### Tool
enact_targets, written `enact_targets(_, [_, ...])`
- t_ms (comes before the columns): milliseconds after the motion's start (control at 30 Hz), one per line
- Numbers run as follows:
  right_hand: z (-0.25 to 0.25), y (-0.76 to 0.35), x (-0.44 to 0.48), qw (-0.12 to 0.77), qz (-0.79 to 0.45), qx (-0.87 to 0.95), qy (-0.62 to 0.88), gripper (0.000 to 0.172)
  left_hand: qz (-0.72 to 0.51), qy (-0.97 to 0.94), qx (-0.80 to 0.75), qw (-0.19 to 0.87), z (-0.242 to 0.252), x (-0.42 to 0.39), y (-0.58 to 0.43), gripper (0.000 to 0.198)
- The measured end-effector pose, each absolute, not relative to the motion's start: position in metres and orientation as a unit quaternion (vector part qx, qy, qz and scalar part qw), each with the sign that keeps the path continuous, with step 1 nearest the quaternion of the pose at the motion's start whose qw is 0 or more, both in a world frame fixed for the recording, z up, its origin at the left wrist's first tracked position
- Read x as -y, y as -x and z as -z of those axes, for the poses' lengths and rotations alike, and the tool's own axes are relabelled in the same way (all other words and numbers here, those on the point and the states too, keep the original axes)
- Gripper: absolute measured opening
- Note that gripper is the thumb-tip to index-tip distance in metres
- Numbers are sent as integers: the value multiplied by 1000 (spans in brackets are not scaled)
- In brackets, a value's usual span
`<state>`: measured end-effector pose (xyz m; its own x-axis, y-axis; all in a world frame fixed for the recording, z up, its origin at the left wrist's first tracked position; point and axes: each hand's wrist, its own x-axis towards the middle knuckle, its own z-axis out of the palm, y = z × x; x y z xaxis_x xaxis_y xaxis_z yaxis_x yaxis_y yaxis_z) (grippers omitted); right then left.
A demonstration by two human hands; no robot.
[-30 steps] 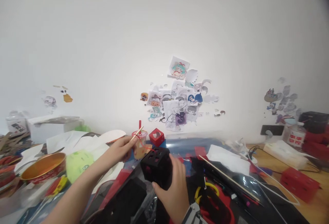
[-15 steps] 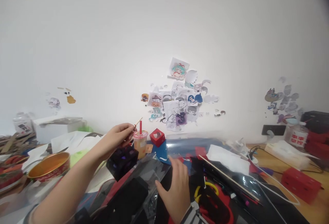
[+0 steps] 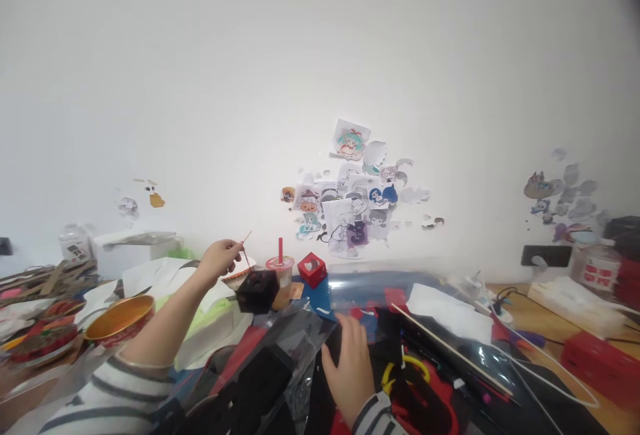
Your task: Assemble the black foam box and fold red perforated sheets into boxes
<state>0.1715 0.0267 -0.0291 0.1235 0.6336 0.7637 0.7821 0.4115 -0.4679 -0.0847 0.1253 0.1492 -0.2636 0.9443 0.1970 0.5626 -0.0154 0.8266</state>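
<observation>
In the head view, my left hand [image 3: 223, 259] is raised at left of centre, its fingertips pinched on a thin stick [image 3: 247, 237]. A thin red strand [image 3: 247, 258] runs down from those fingers to the top of a black cube-shaped box [image 3: 258, 291] with holes in it. Whether the box hangs or rests on something, I cannot tell. My right hand [image 3: 351, 362] lies low over black sheets [image 3: 320, 388], fingers stretched out and thumb apart, with nothing held. Beside the box stands a drink cup [image 3: 283, 272] with a red straw.
A small red box [image 3: 313, 270] sits behind. On the left are an orange-lined bowl [image 3: 123, 322] and white papers [image 3: 155, 278]. A long thin stick [image 3: 450, 348], yellow-handled scissors [image 3: 407, 362], a white cable [image 3: 545, 368] and a red block [image 3: 600, 362] lie right. Paper drawings [image 3: 345, 208] cover the wall.
My left hand has moved left, away from the cup. The black box has shifted farther back and looks more level. My right hand stays low and open. The view has turned slightly left.
</observation>
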Motion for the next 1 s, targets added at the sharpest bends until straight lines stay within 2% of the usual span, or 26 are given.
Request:
enact_targets(300, [34, -172, -29, 516, 79, 662, 537, 41, -322, -561, -740, 183, -116, -146, 101, 28])
enact_targets(533, [37, -168, -28, 517, 82, 671, 525, 42, -245, -615, -745, 77, -97, -151, 103, 30])
enact_targets(767, [16, -177, -20, 511, 34, 692, 510, 38, -188, -663, -725, 3, -113, -128, 101, 29])
enact_targets(867, [3, -163, -1, 477, -6, 777, 410, 42, -189, -675, -714, -13, -135, -115, 93, 27])
enact_targets(933, [8, -139, 13, 399, -25, 868, 294, 47, -198, -684, -702, -19, -149, -107, 81, 26])
enact_targets(1000, [28, -110, 22, 336, 3, 921, 199, 38, -215, -700, -681, -22, -159, -100, 65, 24])
